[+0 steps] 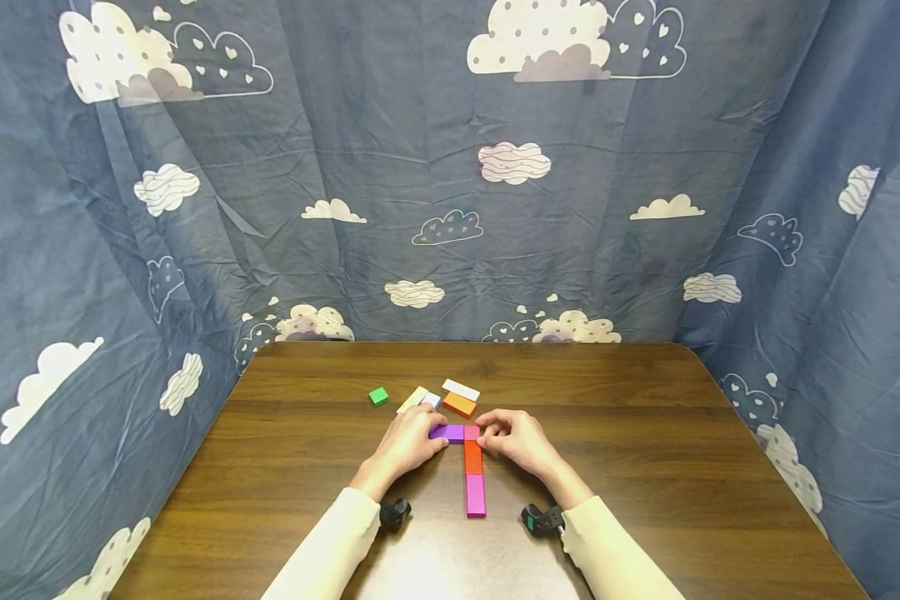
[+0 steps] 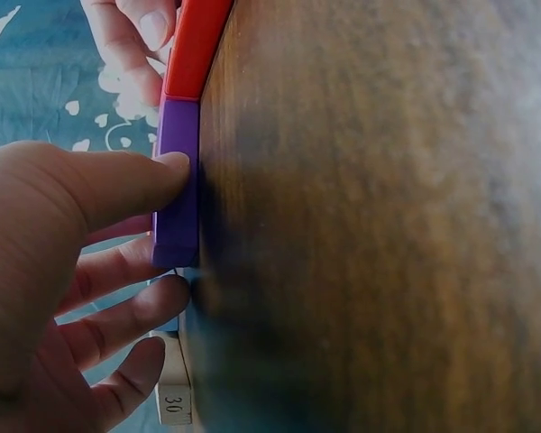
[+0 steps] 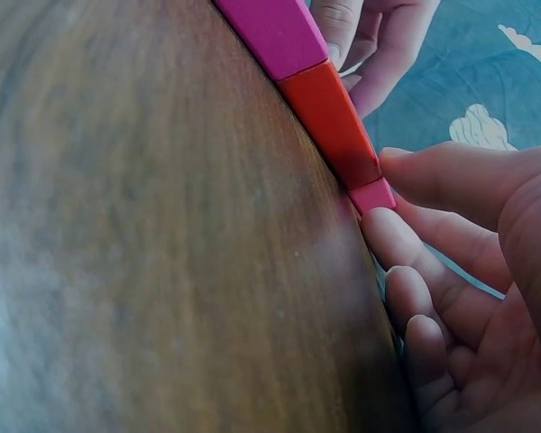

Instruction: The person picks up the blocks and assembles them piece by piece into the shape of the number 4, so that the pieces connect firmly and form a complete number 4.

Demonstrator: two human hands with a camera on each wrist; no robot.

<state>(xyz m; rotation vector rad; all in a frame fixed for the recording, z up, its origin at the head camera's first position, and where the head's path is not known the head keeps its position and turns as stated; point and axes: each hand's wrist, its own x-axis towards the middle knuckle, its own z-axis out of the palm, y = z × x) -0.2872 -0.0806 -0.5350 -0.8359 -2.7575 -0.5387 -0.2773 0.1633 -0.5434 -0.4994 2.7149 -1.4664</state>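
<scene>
On the tabletop, flat coloured blocks form a corner shape. A purple block (image 1: pixel 452 433) lies crosswise at its far left, and my left hand (image 1: pixel 408 440) pinches it, thumb (image 2: pixel 167 176) on the near side. Against its right end sits a small pink block (image 1: pixel 472 432). My right hand (image 1: pixel 521 442) holds that pink piece at its right end between thumb and fingers, the thumb tip (image 3: pixel 397 162) by its seam with the red block (image 1: pixel 473 457). Running toward me, the red block meets a magenta block (image 1: pixel 476 496) end to end.
Beyond my left hand lie a green block (image 1: pixel 378 397), a pale yellow block (image 1: pixel 412 399), a light blue block (image 1: pixel 431 401), an orange block (image 1: pixel 460 405) and a white block (image 1: pixel 461 389). A cloud-patterned curtain (image 1: pixel 450 267) hangs behind the wooden table (image 1: pixel 607 392).
</scene>
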